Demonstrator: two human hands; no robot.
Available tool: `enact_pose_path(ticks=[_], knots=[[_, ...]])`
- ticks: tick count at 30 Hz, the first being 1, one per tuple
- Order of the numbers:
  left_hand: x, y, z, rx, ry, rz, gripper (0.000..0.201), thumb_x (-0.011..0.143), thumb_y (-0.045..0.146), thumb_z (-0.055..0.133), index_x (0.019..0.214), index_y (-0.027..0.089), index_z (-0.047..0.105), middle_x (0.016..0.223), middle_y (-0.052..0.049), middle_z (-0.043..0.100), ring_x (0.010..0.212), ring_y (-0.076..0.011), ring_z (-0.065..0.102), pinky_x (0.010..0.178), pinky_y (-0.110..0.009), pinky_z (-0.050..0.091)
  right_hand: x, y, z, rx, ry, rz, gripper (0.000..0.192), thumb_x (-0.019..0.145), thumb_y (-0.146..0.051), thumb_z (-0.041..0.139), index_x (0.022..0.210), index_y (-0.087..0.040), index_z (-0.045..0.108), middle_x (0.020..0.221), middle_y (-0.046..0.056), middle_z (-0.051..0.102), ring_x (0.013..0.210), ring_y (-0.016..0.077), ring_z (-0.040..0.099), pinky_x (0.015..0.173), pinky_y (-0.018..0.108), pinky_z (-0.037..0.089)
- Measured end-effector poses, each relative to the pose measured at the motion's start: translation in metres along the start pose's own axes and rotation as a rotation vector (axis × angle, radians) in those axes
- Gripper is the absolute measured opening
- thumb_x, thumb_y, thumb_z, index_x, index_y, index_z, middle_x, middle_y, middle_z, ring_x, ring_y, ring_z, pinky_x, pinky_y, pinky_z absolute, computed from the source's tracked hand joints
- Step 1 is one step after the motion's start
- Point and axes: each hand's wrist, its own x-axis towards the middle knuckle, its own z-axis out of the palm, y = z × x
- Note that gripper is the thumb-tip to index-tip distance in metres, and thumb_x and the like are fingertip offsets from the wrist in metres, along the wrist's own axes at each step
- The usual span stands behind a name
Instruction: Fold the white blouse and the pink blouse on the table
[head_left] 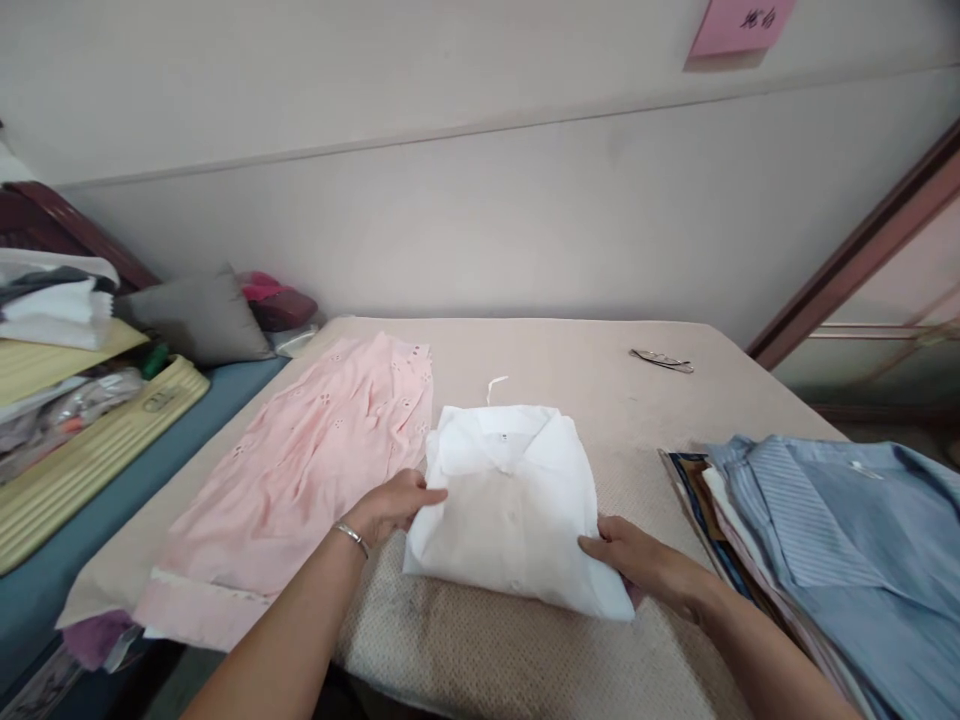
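Folded white shirt (517,500): collar up and away from the person, lying flat near the middle of the surface (570,350), between both hands.
Left hand (394,505): fingers closed on the shirt's left edge, thumb on top; a thin bracelet (351,536) circles the wrist.
Right hand (637,560): grips the shirt's lower right corner, fingers tucked beneath the fabric.
Pink garment (315,460): spread flat just left of the shirt, eyelet pattern visible.
Stack of shirts (832,540): at right, a blue striped one uppermost.
Glasses (662,360): far right of the surface, well apart.
Grey pillow (195,315): far left, by the wall.
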Motion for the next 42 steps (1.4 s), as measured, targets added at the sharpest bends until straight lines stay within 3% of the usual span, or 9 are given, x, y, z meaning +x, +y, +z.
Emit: enact_pose_path(ticks=[3,7,10,13,17,25,31,36,42], knots=[[0.024,0.011,0.006,0.067,0.246,0.061,0.036,0.062,0.045,0.083,0.066,0.018,0.060,0.056,-0.001,0.058,0.062,-0.0199,0.058,0.057,-0.028,0.040,0.004,-0.012,-0.007,0.035,0.018,-0.031,0.052,0.080,-0.067,0.061,0.093,-0.016,0.060,0.081,0.008,0.065,0.070,0.0199,0.062,0.051,0.026,0.045],[0.048,0.026,0.022,0.197,0.467,0.226,0.036,0.062,0.035,0.079,0.050,0.021,0.048,0.048,0.002,0.045,0.064,-0.0194,0.054,0.060,-0.028,0.035,0.026,-0.025,-0.013,-0.011,0.370,-0.171,0.045,0.085,-0.064,0.052,0.072,-0.020,0.050,0.064,0.001,0.053,0.059,0.0149,0.050,0.051,0.026,0.037],[0.051,0.027,0.025,0.034,0.322,0.296,0.025,0.067,0.039,0.074,0.063,0.018,0.060,0.059,0.000,0.056,0.067,-0.0187,0.056,0.064,-0.027,0.040,0.042,-0.028,-0.016,-0.104,0.556,-0.224,0.031,0.084,-0.048,0.050,0.069,-0.021,0.048,0.066,0.001,0.052,0.062,0.0153,0.049,0.054,0.026,0.035],[0.053,0.018,0.021,-0.251,0.173,0.296,0.037,0.067,0.045,0.075,0.088,0.015,0.069,0.077,-0.004,0.068,0.070,-0.0178,0.059,0.067,-0.027,0.044,0.053,-0.022,-0.016,-0.122,0.593,-0.243,0.018,0.080,-0.037,0.047,0.071,-0.021,0.051,0.066,0.000,0.053,0.064,0.0156,0.049,0.055,0.026,0.034],[0.064,0.002,0.019,-0.173,0.320,0.219,0.043,0.072,0.052,0.071,0.094,0.014,0.069,0.074,-0.001,0.066,0.066,-0.0156,0.057,0.058,-0.024,0.040,0.059,-0.014,-0.017,-0.084,0.587,-0.181,0.023,0.080,-0.041,0.049,0.073,-0.021,0.056,0.067,0.003,0.058,0.065,0.0179,0.053,0.056,0.027,0.036],[0.071,-0.003,0.024,-0.196,0.250,0.237,0.046,0.067,0.039,0.073,0.104,0.013,0.067,0.074,0.000,0.067,0.064,-0.0171,0.061,0.059,-0.025,0.043,0.060,-0.016,-0.019,-0.135,0.573,-0.182,0.022,0.081,-0.040,0.052,0.078,-0.020,0.062,0.073,0.007,0.065,0.072,0.0213,0.059,0.059,0.028,0.041],[0.063,-0.001,0.029,-0.043,0.397,0.230,0.037,0.075,0.034,0.064,0.106,0.013,0.067,0.071,0.000,0.066,0.063,-0.0171,0.062,0.055,-0.025,0.042,0.054,-0.017,-0.016,-0.221,0.581,-0.209,0.024,0.084,-0.041,0.050,0.073,-0.020,0.057,0.073,0.006,0.064,0.070,0.0200,0.057,0.060,0.028,0.038],[0.070,0.020,0.008,0.491,0.605,0.343,0.030,0.087,0.033,0.056,0.109,0.016,0.067,0.100,-0.010,0.073,0.092,-0.0254,0.068,0.082,-0.036,0.050,0.052,-0.026,-0.030,-0.313,0.650,-0.200,0.038,0.091,-0.052,0.045,0.074,-0.021,0.057,0.076,0.008,0.066,0.073,0.0212,0.060,0.064,0.030,0.039],[0.123,0.056,0.005,0.634,0.339,0.590,0.034,0.093,0.027,0.052,0.124,0.015,0.061,0.122,-0.012,0.070,0.113,-0.0217,0.065,0.100,-0.034,0.047,0.095,-0.061,-0.064,-0.367,0.792,-0.339,0.030,0.095,-0.042,0.047,0.108,-0.020,0.062,0.101,0.009,0.072,0.090,0.0210,0.065,0.079,0.031,0.044]])
